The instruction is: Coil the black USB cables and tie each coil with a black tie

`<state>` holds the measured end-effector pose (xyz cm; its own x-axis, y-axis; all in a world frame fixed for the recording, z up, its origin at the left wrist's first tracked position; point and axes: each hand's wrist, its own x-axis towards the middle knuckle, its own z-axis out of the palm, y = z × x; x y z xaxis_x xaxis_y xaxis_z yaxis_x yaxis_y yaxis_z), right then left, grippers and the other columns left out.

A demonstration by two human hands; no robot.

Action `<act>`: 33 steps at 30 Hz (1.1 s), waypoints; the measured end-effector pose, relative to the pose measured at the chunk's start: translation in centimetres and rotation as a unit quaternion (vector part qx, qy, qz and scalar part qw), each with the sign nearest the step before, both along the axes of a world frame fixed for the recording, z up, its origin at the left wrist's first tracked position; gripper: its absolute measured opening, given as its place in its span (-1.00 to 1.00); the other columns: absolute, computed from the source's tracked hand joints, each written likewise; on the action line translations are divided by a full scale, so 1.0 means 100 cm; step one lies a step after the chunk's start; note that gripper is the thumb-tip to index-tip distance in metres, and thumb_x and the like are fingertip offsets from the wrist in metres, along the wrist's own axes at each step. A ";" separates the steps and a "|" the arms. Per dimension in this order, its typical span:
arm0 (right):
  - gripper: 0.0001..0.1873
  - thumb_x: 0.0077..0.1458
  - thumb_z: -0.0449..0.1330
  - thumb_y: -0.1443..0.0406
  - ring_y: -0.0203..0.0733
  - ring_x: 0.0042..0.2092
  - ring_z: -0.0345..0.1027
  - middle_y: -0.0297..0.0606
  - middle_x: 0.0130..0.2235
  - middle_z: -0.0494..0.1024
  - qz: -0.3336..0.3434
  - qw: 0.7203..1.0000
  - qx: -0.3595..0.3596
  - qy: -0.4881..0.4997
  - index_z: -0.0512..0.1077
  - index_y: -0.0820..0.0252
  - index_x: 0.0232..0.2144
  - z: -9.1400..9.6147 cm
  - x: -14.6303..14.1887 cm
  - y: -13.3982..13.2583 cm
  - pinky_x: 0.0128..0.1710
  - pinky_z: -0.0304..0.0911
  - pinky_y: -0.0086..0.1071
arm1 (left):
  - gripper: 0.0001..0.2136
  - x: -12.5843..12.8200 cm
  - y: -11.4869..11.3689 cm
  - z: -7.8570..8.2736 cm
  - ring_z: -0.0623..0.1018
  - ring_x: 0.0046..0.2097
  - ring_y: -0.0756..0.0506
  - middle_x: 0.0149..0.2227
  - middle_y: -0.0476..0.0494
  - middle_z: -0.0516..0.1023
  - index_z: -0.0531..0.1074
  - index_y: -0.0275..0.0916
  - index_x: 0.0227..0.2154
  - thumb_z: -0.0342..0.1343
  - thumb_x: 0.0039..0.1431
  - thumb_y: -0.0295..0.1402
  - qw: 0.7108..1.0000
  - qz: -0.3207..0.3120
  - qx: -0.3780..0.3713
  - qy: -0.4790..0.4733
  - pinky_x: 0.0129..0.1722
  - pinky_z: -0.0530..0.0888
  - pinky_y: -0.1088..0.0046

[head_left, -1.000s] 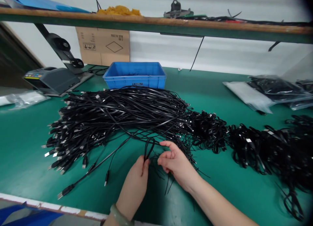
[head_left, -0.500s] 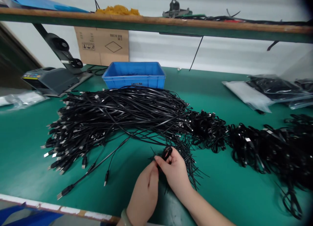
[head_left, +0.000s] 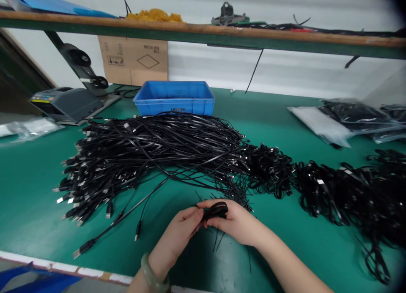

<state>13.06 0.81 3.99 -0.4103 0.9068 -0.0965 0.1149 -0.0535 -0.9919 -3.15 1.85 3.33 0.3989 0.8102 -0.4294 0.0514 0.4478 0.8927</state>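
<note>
A small coiled black cable (head_left: 216, 210) is held between both my hands low in the middle of the view. My left hand (head_left: 177, 236), with a pale green bangle on the wrist, pinches its left side. My right hand (head_left: 236, 223) is wrapped round the coil from the right. Thin black ties (head_left: 218, 238) lie on the green table (head_left: 285, 242) under my hands. Just beyond them spreads a big heap of loose black cables (head_left: 152, 153) with metal plugs pointing left.
A row of coiled, bundled cables (head_left: 333, 191) runs along the right. A blue bin (head_left: 174, 97) stands behind the heap. A grey machine (head_left: 68, 102) sits far left, plastic bags (head_left: 349, 119) of cables far right. A shelf (head_left: 203, 31) hangs overhead, a cardboard box (head_left: 135, 60) under it.
A second ago my left hand held up a loose loop and my right hand was apart. Both hands have come together and the cable is now wound into a tight coil between them.
</note>
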 end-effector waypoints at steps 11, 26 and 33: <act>-0.80 0.13 0.02 0.38 -0.21 -0.34 0.31 -0.24 -0.42 0.49 -0.117 0.898 0.293 -0.306 0.44 0.17 -0.42 0.000 0.002 0.001 -0.28 0.20 -0.34 | -0.51 0.010 -0.016 -0.018 0.34 -0.47 -0.05 -0.54 -0.07 0.36 0.39 -0.28 -0.43 -0.14 0.05 0.09 0.991 0.040 -0.037 -0.123 -0.63 0.20 0.53; -0.87 -0.07 0.11 0.42 -0.27 -0.44 0.21 -0.38 -0.56 0.33 -0.187 0.969 0.099 -0.126 0.37 0.16 -0.59 -0.011 -0.006 -0.004 -0.44 0.11 -0.43 | -0.81 0.001 -0.009 0.007 0.18 -0.57 0.05 -0.62 0.07 0.14 0.52 -0.28 -0.54 -0.02 -0.10 -0.41 0.994 -0.052 0.093 0.023 -0.59 0.13 0.54; -0.87 -0.09 0.13 0.30 -0.35 -0.54 0.08 -0.43 -0.61 0.24 -0.134 0.989 -0.044 0.041 0.29 0.19 -0.61 -0.001 -0.010 -0.008 -0.52 0.04 -0.46 | -0.66 -0.007 0.000 -0.006 0.29 0.00 -0.15 -0.06 -0.13 0.32 0.49 -0.06 -0.21 0.01 -0.04 -0.52 0.920 0.003 0.349 0.179 0.04 0.21 0.26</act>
<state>12.03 -0.02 3.85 -0.1664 0.9737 -0.1554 0.0045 -0.1569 -0.9876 -3.82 1.81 2.73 0.3273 0.9402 0.0939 0.3971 -0.2271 0.8892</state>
